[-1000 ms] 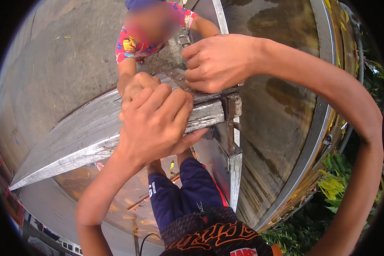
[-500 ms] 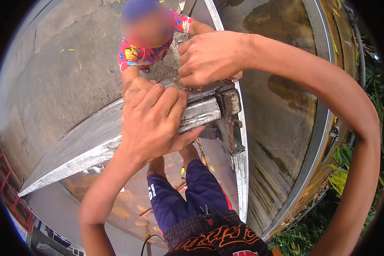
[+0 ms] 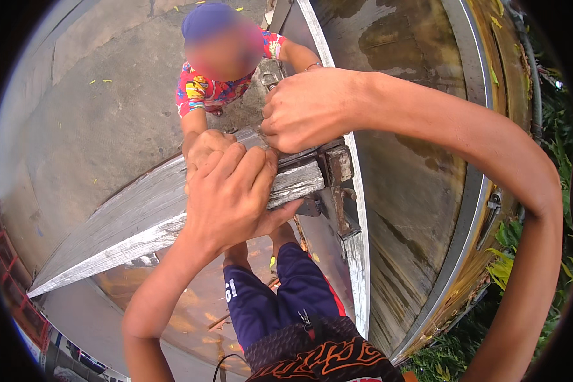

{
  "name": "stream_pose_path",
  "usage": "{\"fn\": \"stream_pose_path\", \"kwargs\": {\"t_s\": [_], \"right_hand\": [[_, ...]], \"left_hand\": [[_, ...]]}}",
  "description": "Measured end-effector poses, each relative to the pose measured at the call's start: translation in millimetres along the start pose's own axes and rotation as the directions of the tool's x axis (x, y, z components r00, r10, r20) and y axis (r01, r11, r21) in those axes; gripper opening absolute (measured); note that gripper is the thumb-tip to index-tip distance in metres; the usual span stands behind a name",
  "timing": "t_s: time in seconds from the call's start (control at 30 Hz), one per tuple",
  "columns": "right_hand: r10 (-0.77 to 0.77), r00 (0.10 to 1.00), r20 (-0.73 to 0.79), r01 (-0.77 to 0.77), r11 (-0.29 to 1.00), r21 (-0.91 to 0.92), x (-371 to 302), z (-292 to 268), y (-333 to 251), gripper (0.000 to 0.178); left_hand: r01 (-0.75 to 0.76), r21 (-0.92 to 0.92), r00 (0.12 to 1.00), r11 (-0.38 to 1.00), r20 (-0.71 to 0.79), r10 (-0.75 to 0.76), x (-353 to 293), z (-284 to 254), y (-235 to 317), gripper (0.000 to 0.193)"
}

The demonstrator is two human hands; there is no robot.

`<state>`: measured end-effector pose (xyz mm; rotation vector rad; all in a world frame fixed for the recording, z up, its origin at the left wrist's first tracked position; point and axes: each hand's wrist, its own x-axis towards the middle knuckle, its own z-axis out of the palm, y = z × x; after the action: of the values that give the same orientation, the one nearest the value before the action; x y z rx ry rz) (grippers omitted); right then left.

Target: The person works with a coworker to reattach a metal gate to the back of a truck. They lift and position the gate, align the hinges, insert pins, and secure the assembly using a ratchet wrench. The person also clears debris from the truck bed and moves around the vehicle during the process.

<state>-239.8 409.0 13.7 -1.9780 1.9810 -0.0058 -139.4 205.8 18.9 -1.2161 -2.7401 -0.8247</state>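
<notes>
A long weathered grey wooden plank runs from the lower left up to the middle. My left hand wraps over its upper end, thumb underneath. My right hand is closed on the plank's end beside a rusty metal bracket. Just beyond my left hand, another person's hand also rests on the plank; that person, in a red patterned shirt and a blue cap, stands below me on the ground.
A large curved metal wall with a grey rim fills the right side. Concrete ground lies far below on the left. My legs in dark blue shorts stand on a shiny panel. Green plants grow at right.
The view has shifted so the plank and hands sit a little lower right in frame. Both hands keep the same hold on the plank's end.
</notes>
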Motion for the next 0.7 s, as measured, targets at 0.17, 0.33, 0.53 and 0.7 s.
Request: {"fn": "stream_pose_path", "kwargs": {"t_s": [0.17, 0.33, 0.53, 0.7], "right_hand": [[0.330, 0.944, -0.001, -0.250, 0.717, 0.651, 0, 15, 10, 0.018], [0.603, 0.791, 0.104, -0.500, 0.539, 0.678, -10, 13, -2, 0.025], [0.877, 0.429, -0.217, -0.689, 0.473, 0.549, -42, -13, -50, 0.026], [0.835, -0.213, -0.507, -0.580, 0.310, 0.754, -44, -40, -160, 0.026]], "left_hand": [[-0.008, -0.008, 1.000, 1.000, -0.013, 0.007, 0, -6, -2, 0.056], [0.375, -0.213, 0.865, 0.902, 0.430, -0.258, 36, -37, -20, 0.047], [0.490, -0.209, 0.649, 0.847, 0.735, -0.194, 97, -23, -55, 0.052], [-0.246, -0.313, 0.705, 0.917, 0.592, 0.391, 100, -8, -78, 0.036]]}}
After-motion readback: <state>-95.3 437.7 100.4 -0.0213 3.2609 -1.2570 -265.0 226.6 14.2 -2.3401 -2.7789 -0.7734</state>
